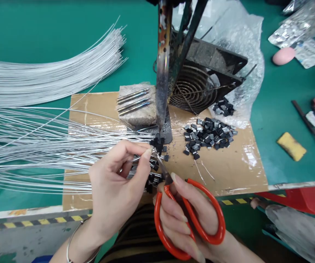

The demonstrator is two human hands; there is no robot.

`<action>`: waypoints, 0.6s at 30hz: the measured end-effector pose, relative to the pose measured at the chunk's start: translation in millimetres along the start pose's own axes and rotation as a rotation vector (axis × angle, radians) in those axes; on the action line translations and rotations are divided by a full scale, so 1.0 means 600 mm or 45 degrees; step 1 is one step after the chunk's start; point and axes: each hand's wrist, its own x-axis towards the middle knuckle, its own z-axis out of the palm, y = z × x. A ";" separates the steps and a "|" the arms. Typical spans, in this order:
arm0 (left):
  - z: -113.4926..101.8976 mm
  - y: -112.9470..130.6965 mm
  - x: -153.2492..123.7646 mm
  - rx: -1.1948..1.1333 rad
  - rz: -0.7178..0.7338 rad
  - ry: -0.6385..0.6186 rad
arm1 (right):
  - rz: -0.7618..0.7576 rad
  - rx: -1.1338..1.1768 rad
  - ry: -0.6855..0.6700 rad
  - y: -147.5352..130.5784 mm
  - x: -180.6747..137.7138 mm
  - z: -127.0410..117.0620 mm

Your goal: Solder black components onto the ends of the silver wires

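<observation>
Two-handed work just in front of the metal stand point(163, 65) — pinching black-capped wire ends point(153, 149) with the left hand point(116, 190), gripping red scissors point(217, 223) in the right hand point(179, 219) (blade tips at the pinch); loose black pieces point(208, 133) heaped beside the stand.

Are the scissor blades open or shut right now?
Shut, or nearly: the scissors taper to one narrow point at the wire pinched by the left hand; no gap shows between blades.
</observation>
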 end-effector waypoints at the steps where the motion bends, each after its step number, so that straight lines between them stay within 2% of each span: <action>1: 0.000 -0.001 -0.002 0.007 0.005 0.001 | -0.006 0.010 0.003 -0.001 0.000 0.001; 8: 0.002 -0.007 -0.009 0.032 0.052 0.011 | -0.053 0.108 -0.016 -0.006 -0.001 0.009; 18: 0.003 -0.008 -0.013 0.107 0.100 0.033 | -0.078 0.089 -0.045 -0.001 0.005 0.002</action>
